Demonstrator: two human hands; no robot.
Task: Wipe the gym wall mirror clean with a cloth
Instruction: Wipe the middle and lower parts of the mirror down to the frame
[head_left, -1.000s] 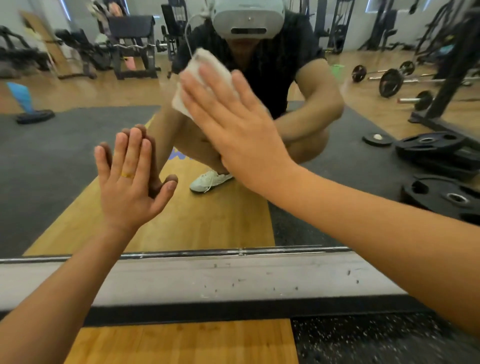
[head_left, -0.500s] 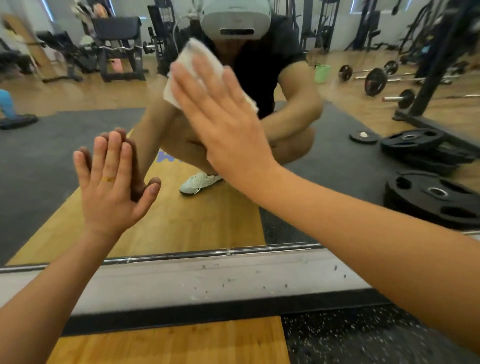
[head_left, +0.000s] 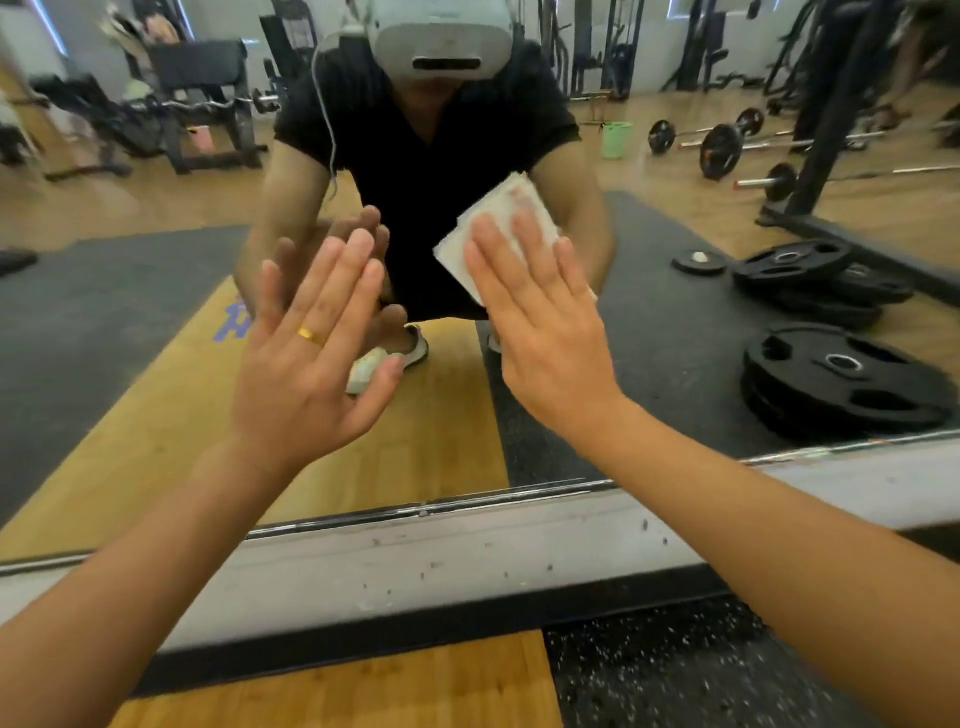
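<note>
The wall mirror (head_left: 130, 395) fills the upper view and reflects me crouching in front of it. My right hand (head_left: 540, 332) lies flat with straight fingers and presses a folded white cloth (head_left: 470, 239) against the glass, right of centre. The cloth shows above and to the left of the fingers; the palm hides the remainder. My left hand (head_left: 311, 364), with a gold ring on one finger, rests flat on the glass to the left of the cloth, fingers straight and holding nothing.
A metal strip (head_left: 415, 512) edges the mirror's bottom above a grey wall base (head_left: 441, 556). Below are wood flooring (head_left: 363, 691) and speckled rubber mat (head_left: 675, 670). Weight plates (head_left: 841, 379), barbells and gym machines appear as reflections.
My right hand has slid the cloth down and to the right across the glass, from near the reflected headset to chest height. My left hand has stayed flat on the mirror.
</note>
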